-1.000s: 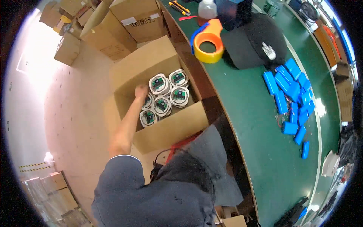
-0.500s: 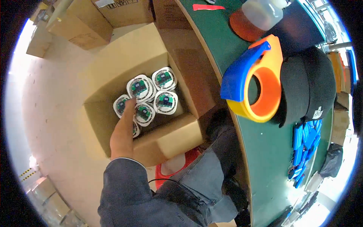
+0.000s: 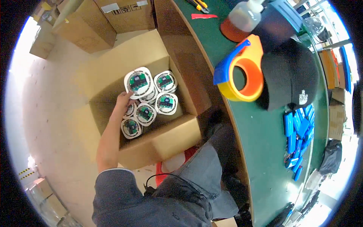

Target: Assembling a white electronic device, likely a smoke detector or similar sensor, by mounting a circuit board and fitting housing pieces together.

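Note:
My left hand point(image 3: 124, 100) reaches into an open cardboard box point(image 3: 140, 154), its fingers closed on the edge of a white rounded-square housing point(image 3: 145, 94) with a green circuit board inside. That housing looks larger than the others and sits above them, tilted slightly. Beneath and around it in the box are several like housings, among them a near one point(image 3: 131, 128), a right one point(image 3: 166, 103) and a far right one point(image 3: 165, 81). The fingertips under the held housing are partly hidden. My right hand is out of view.
A green-topped table point(image 3: 261, 151) runs along the right. On it are an orange and blue tape dispenser point(image 3: 252, 81), a black cap point(image 3: 291, 75), a bottle of amber liquid point(image 3: 242, 22), blue battery-like packs point(image 3: 298, 132) and a yellow cutter point(image 3: 200, 5). More cartons point(image 3: 87, 26) stand behind.
My left hand has moved and now holds up a housing from the pile, uncovering the near left ones. The view has shifted slightly, bringing the yellow cutter into sight.

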The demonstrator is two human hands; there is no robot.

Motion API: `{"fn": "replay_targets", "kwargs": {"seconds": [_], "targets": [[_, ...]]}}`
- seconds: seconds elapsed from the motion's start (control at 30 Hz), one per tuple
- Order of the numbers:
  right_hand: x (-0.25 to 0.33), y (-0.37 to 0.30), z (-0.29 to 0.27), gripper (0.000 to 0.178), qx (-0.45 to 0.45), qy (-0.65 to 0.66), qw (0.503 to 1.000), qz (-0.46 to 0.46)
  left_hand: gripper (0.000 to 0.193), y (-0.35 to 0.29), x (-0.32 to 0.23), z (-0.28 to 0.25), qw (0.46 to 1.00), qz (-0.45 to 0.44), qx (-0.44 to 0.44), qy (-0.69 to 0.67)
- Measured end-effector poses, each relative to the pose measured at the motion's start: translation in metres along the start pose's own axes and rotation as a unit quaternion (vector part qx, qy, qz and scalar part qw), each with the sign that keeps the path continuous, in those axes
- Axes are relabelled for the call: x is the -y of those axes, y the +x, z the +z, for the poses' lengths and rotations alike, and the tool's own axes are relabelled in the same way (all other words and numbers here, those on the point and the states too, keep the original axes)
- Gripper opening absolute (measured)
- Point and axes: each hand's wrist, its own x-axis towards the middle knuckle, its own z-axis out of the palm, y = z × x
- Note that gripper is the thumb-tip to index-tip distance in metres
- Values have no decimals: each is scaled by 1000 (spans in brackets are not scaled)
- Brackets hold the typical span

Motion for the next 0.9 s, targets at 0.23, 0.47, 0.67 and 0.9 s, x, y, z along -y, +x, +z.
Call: {"fn": "replay_targets", "kwargs": {"seconds": [0.23,0.47,0.67,0.9], "targets": [[-27,-35,39,41,-450,-447,765,-111,41,-211,-133,13,963,219,153,33],[-76,13,67,24,-361,-267,858,-248,42,-418,-144,190,865,218,427,151],[-59,-21,90,34,-390,-239,853,-253,25,-571,-63,376,648,136,647,378],[-63,-20,96,37,-369,-194,882,-220,37,-610,-8,423,544,286,641,459]]}}
